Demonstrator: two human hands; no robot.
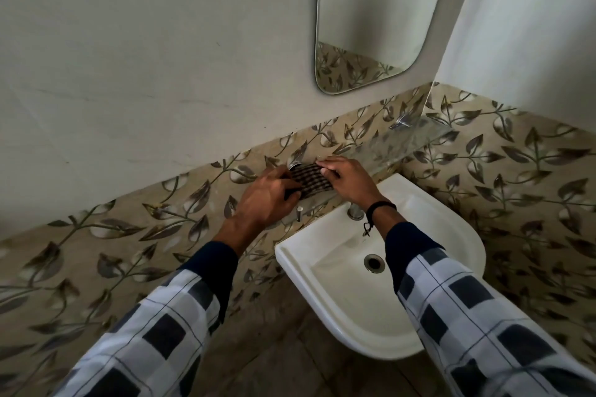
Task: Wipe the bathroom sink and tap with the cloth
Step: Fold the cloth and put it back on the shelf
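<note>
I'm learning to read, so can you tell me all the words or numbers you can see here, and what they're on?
There are none to read.
No words, numbers or brand marks show on the sink, the tap, the mirror or the checked cloth.
The wall tiles carry only a leaf pattern, not letters.
</note>
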